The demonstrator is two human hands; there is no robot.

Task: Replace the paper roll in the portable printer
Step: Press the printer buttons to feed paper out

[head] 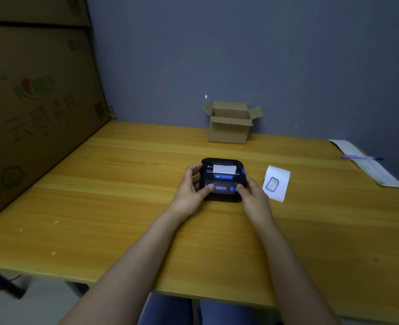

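A small black portable printer [222, 178] with blue buttons sits on the wooden table [123, 195], its lid down. A short strip of white paper [224, 169] sticks out of its top slot. My left hand [190, 190] grips the printer's left side, thumb on the front panel. My right hand [252, 194] holds the right side, thumb near the blue buttons. A white paper roll [276, 182] with a blue core lies on the table just right of the printer, apart from my right hand.
An open small cardboard box [230, 124] stands at the back against the grey wall. A large printed cardboard sheet [30, 102] borders the table's left. A paper sheet [367, 163] with a purple pen [360, 157] lies at the far right.
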